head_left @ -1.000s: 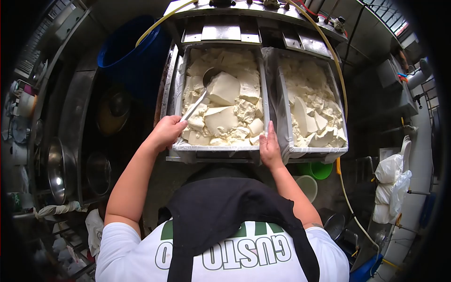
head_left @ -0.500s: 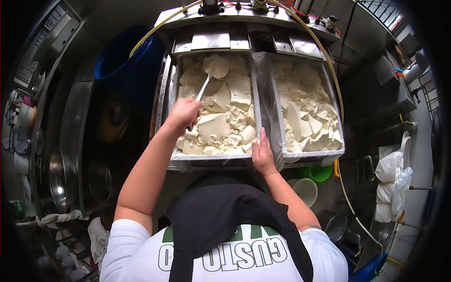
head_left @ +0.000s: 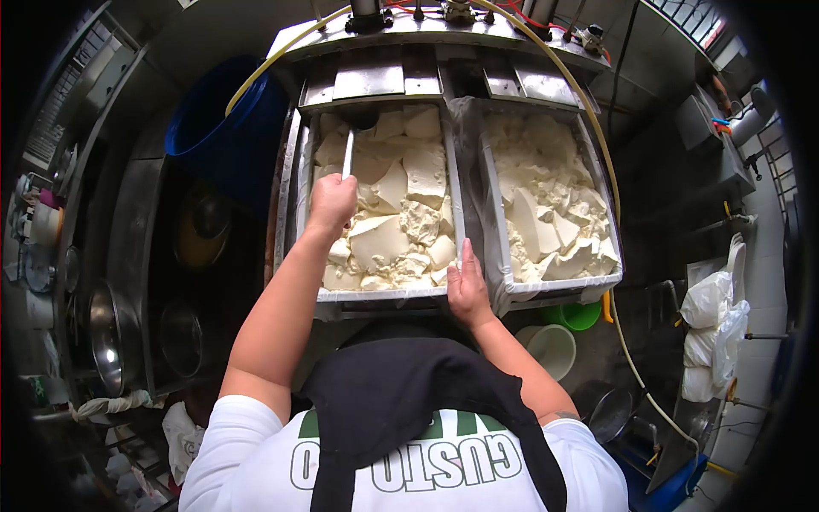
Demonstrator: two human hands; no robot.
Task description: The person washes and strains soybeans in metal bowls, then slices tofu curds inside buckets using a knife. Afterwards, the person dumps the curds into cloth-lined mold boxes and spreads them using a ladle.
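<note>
My left hand (head_left: 333, 203) is closed round the handle of a metal ladle (head_left: 349, 154). The ladle's dark bowl is at the far end of the left cloth-lined tray (head_left: 455, 192), against the white curd, and its inside can hardly be made out. Broken slabs and crumbs of soft, tofu-like curd (head_left: 380, 243) fill this tray. With fingers stretched out, my right hand (head_left: 468, 286) rests against the tray's near right corner and holds nothing.
A second cloth-lined tray (head_left: 614, 226) of curd stands to the right. Behind both is a metal press frame (head_left: 478, 38) with a yellow hose (head_left: 573, 72). A blue barrel (head_left: 192, 145) is at the back left; green (head_left: 582, 316) and white buckets (head_left: 553, 352) stand below right.
The ladle has swung left and its bowl has turned; the pale curd seen in it before no longer shows there. My right hand stays at the tray corner.
</note>
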